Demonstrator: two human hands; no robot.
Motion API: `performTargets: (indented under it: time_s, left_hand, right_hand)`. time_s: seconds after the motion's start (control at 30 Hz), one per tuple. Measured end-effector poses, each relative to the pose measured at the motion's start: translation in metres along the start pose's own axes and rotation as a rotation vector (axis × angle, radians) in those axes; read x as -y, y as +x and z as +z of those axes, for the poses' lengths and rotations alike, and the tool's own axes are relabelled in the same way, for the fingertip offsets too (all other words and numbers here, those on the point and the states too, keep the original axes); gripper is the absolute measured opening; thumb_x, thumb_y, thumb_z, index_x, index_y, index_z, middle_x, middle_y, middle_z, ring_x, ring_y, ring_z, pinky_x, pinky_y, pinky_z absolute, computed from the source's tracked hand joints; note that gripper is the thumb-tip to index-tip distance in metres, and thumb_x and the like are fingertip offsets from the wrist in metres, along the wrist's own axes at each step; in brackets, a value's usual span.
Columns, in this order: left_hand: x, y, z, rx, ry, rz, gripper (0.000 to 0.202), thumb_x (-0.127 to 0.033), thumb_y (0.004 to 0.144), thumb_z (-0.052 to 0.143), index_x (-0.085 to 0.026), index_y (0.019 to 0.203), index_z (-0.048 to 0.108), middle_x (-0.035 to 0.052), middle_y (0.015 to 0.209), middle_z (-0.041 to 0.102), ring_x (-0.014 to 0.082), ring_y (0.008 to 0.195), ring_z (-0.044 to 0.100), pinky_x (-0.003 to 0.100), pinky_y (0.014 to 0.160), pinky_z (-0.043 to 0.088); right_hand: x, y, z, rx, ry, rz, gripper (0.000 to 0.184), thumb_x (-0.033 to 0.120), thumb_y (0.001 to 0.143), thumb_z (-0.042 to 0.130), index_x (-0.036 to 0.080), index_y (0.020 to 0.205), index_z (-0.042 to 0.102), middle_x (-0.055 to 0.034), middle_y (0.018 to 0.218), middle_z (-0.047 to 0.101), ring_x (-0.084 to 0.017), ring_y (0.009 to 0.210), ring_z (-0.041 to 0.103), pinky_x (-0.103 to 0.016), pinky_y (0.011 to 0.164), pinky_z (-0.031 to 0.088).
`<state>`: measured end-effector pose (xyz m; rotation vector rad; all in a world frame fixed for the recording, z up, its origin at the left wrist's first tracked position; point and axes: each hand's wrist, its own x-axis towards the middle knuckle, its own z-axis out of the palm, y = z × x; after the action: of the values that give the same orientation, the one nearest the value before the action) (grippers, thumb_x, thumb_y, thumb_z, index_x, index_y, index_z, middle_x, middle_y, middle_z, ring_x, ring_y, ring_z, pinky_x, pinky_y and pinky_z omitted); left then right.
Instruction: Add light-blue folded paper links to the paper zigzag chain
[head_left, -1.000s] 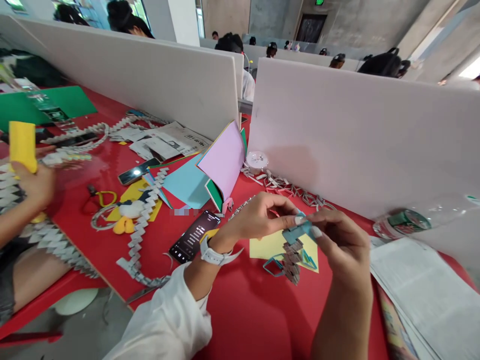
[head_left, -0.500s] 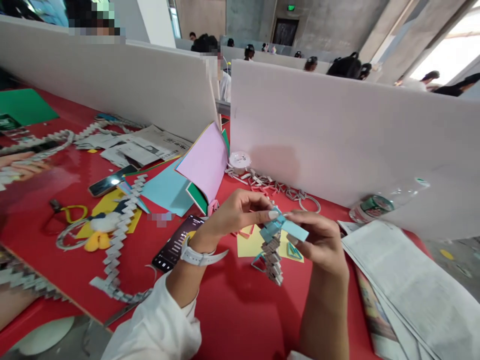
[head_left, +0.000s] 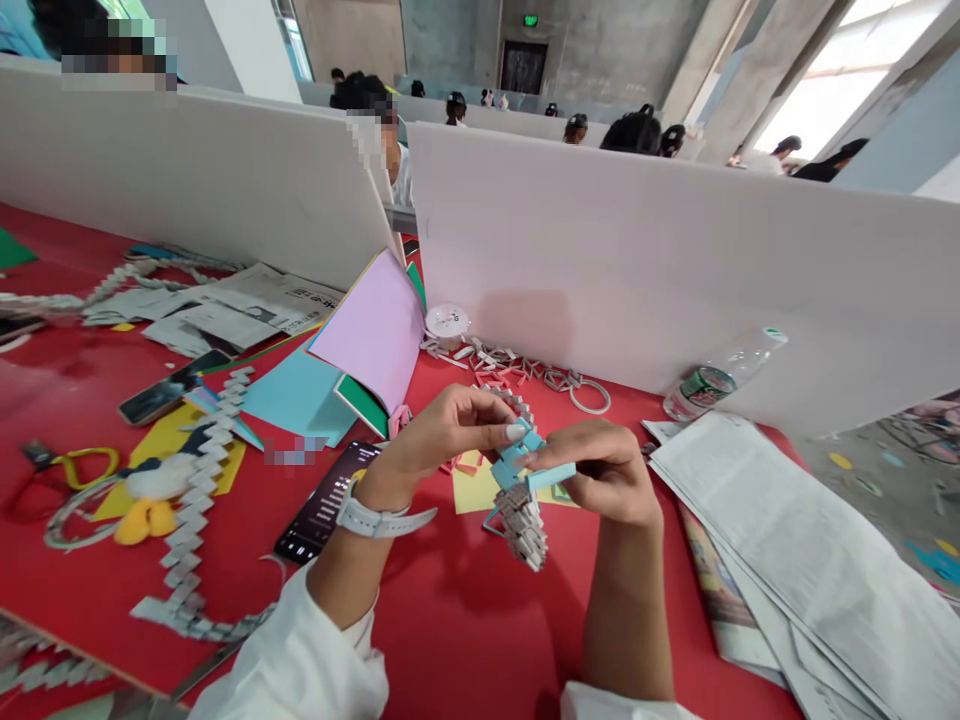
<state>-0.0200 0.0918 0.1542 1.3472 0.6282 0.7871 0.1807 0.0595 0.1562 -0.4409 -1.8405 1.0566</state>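
A folded paper chain (head_left: 520, 520), grey along its hanging end and light blue near the top, is held up over the red table. My left hand (head_left: 469, 430) pinches its blue part between thumb and fingers. From the other side, my right hand (head_left: 600, 470) grips a light blue folded paper strip (head_left: 551, 476) that sticks out sideways from the chain. Where the strip meets the chain, my fingers partly hide the join. Beneath both hands lies a yellow paper sheet (head_left: 469, 492), with a small blue folded piece beside the chain.
A lit phone (head_left: 319, 510) lies left of my left wrist. Further left are another paper chain (head_left: 196, 490), yellow-handled scissors (head_left: 90, 467) and coloured paper sheets (head_left: 296, 395). Folded newspapers (head_left: 795, 540) and a plastic bottle (head_left: 705, 385) are at the right. A white partition (head_left: 675, 260) stands behind.
The view has swung right, so everything sits further left. The blue strip in my right hand has tilted from sloping down to nearly level, and the right fingers have shifted closer to the chain.
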Motion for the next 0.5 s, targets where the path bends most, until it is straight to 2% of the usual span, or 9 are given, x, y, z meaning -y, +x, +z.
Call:
performTargets:
  time_s: [0.07, 0.2, 0.3, 0.4, 0.5]
  left_hand:
    - [0.003, 0.001, 0.000, -0.009, -0.012, -0.008, 0.026, -0.037, 0.072, 0.077, -0.012, 0.076, 0.070, 0.0036, 0.069, 0.064, 0.0103, 0.061, 0.059, 0.021, 0.056, 0.049]
    - [0.003, 0.003, -0.001, -0.070, -0.054, -0.012, 0.028, -0.036, 0.068, 0.080, -0.012, 0.079, 0.070, 0.0027, 0.071, 0.065, 0.0099, 0.060, 0.059, 0.021, 0.056, 0.049]
    - [0.000, 0.003, 0.001, -0.086, -0.036, -0.012, 0.025, -0.035, 0.071, 0.078, -0.011, 0.077, 0.070, 0.0017, 0.068, 0.063, 0.0088, 0.060, 0.058, 0.020, 0.057, 0.048]
    - [-0.004, 0.003, 0.004, -0.104, -0.011, -0.002, 0.024, -0.034, 0.073, 0.076, -0.011, 0.077, 0.070, 0.0014, 0.068, 0.063, 0.0085, 0.061, 0.058, 0.020, 0.059, 0.049]
    - [-0.004, 0.004, 0.005, -0.111, -0.008, 0.001, 0.025, -0.036, 0.073, 0.076, -0.012, 0.079, 0.070, 0.0014, 0.067, 0.063, 0.0094, 0.061, 0.058, 0.022, 0.059, 0.049]
  right_hand:
    - [0.000, -0.001, -0.001, -0.059, -0.006, 0.036, 0.024, 0.024, 0.081, 0.058, 0.027, 0.096, 0.076, -0.0033, 0.072, 0.072, -0.012, 0.047, 0.052, -0.025, 0.043, 0.038]
    - [0.001, -0.004, 0.000, -0.129, -0.093, 0.124, 0.023, 0.031, 0.074, 0.068, 0.023, 0.096, 0.071, -0.0007, 0.067, 0.063, -0.009, 0.046, 0.040, -0.023, 0.041, 0.030]
    - [0.006, 0.000, 0.005, -0.251, -0.255, 0.164, 0.018, 0.024, 0.070, 0.074, 0.021, 0.087, 0.066, 0.0012, 0.071, 0.058, -0.009, 0.054, 0.042, -0.022, 0.046, 0.033]
    - [0.011, 0.005, 0.015, -0.406, -0.410, 0.209, 0.014, 0.015, 0.076, 0.065, 0.022, 0.087, 0.060, 0.0052, 0.064, 0.044, -0.009, 0.056, 0.039, -0.022, 0.049, 0.034]
    - [0.015, 0.008, 0.023, -0.433, -0.514, 0.229, 0.015, 0.009, 0.077, 0.057, 0.021, 0.083, 0.061, 0.0059, 0.061, 0.042, -0.008, 0.052, 0.036, -0.022, 0.047, 0.031]
